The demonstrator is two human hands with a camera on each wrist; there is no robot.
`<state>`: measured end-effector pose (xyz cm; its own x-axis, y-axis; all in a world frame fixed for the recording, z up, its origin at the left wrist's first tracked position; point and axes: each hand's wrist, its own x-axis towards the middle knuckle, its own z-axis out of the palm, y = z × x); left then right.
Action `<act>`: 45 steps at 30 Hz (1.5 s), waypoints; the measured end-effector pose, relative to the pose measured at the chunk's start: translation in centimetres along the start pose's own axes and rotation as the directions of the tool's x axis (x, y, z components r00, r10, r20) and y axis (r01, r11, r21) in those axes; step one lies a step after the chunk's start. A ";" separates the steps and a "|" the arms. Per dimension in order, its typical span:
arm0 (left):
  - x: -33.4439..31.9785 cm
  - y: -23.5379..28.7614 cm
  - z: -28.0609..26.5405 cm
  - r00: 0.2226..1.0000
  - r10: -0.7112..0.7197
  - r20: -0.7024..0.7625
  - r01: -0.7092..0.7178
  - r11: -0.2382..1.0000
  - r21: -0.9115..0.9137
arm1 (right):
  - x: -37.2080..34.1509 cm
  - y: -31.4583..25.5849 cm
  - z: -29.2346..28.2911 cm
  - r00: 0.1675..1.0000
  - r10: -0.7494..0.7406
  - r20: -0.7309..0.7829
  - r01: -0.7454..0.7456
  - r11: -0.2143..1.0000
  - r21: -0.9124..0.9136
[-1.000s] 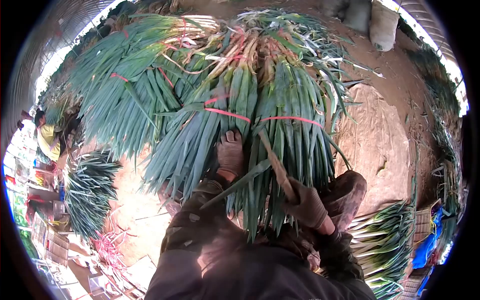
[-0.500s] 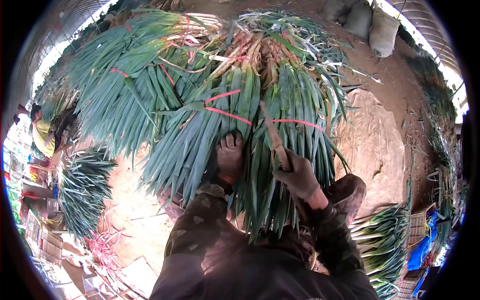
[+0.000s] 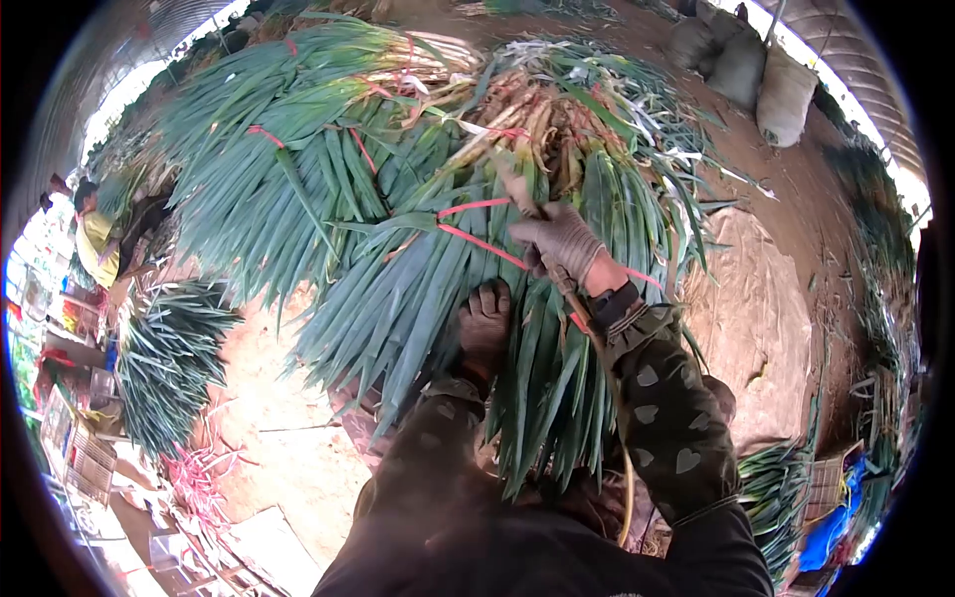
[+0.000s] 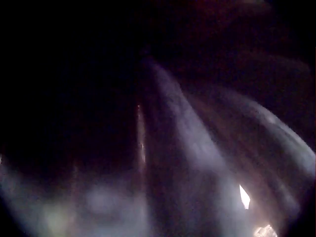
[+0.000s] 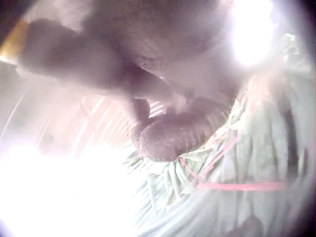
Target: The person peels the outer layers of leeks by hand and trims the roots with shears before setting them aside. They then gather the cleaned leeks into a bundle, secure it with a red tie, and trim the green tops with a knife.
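A large bundle of green onions [image 3: 418, 289] fans out before me, its pale root ends at the far side, with pink ties [image 3: 484, 246] across its leaves. My gloved left hand [image 3: 484, 320] grips in among the leaves below the tie, its thumb hidden. The left wrist view is dark and blurred, with leaf streaks [image 4: 192, 133]. My gloved right hand [image 3: 562, 242] grips a brownish stick-like wand [image 3: 517, 186] above the bundle, pointing at the root ends. A yellowish hose [image 3: 627, 478] trails down toward my lap. In the right wrist view, curled gloved fingers [image 5: 168, 140] show beside the pink tie.
More tied green onions [image 3: 259, 149] lie at the left, and a smaller pile [image 3: 169, 368] sits beyond bare floor. Pink ties [image 3: 199, 478] lie scattered at lower left. A flat sheet [image 3: 741, 328] covers the ground at right. Sacks [image 3: 786, 95] stand far right; a person [image 3: 96, 239] sits far left.
My right hand has carried the wand forward from the lower leaves to the root end of the bundle. My left hand has stayed among the leaves. The head view has shifted slightly.
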<state>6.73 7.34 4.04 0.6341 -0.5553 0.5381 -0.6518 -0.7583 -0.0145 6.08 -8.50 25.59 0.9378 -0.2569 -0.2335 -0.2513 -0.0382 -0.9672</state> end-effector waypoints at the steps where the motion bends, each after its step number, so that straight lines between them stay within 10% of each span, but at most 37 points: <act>1: 0.0 0.0 -0.2 1.000 -0.004 0.026 0.004 1.000 -0.012 | 0.4 -0.5 0.6 1.000 -0.027 -0.011 0.028 0.998 0.058; 19: -0.8 0.4 1.2 0.998 -0.051 -0.039 0.051 0.999 -0.012 | 4.4 1.1 -1.7 0.970 -0.005 -0.244 0.042 0.989 0.145; 30: -0.8 0.1 1.9 0.993 -0.041 -0.109 0.039 0.999 -0.021 | -1.9 3.3 -1.5 0.990 0.138 0.009 -0.136 0.986 -0.095; 34: -1.1 0.0 2.6 0.997 -0.024 -0.073 0.024 1.000 -0.010 | -1.2 5.8 -6.7 0.947 0.014 -0.321 -0.005 1.000 0.028; 45: -0.9 0.2 2.2 0.996 -0.005 -0.093 0.004 1.000 -0.006 | -5.3 5.6 -13.0 0.900 0.063 -0.432 -0.023 0.995 0.096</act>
<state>6.91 6.95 1.72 0.5958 -0.5178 0.6138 -0.6515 -0.7586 -0.0076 -3.45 -19.87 22.69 0.7248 -0.6504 -0.2274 -0.2491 0.0603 -0.9666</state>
